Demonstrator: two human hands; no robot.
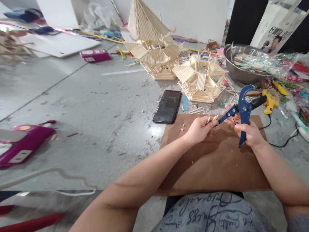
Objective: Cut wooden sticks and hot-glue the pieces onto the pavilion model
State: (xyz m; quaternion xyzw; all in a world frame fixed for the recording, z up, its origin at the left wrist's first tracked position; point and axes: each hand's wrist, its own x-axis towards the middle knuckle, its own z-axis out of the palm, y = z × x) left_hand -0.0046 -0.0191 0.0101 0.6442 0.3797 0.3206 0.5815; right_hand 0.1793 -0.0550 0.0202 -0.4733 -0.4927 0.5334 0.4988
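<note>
My left hand point(201, 129) is closed on a few short wooden sticks point(214, 118), whose pale ends stick out past the fingers. It touches the lower end of one blue handle of the cutter. The blue cutter point(244, 109) lies in my right hand point(248, 130), whose fingers wrap round it. Both hands are above a brown board point(212, 167). Behind them stands a small open stick frame point(201, 82), and a taller stick pagoda point(154, 51) with a pointed roof is farther back.
A black phone point(167, 107) lies left of the board. At the right are a metal bowl point(243, 72) of sticks and plastic, a yellow glue gun point(270, 102) and its black cord. Purple power strips point(29, 141) sit at the left. Small scraps dot the grey table point(108, 106).
</note>
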